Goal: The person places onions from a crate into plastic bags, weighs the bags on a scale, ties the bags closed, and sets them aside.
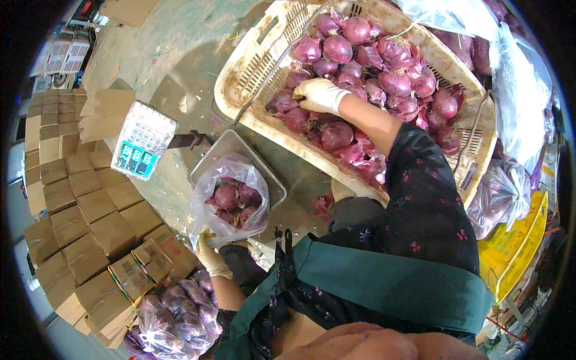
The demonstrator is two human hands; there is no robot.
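My right hand (321, 96), in a pale glove, reaches into a large cream plastic crate (297, 155) and rests at the red onions (337, 48) near its left side; whether it grasps one is hard to tell. My left hand (210, 254), gloved too, pinches the near edge of a clear plastic bag (204, 225). That bag stands with its mouth wide on the metal platform of a weighing scale (279, 193), with several red onions (226, 196) inside. The scale's keypad and lit display (143, 140) stand on a post left of the platform.
Stacked cardboard boxes (85, 182) fill the left. Tied bags of onions lie at the lower left (175, 315) and right (499, 193) beside a yellow crate (517, 247). Clear plastic sheeting (517, 90) hangs at the upper right. Onion skins litter the floor (180, 58).
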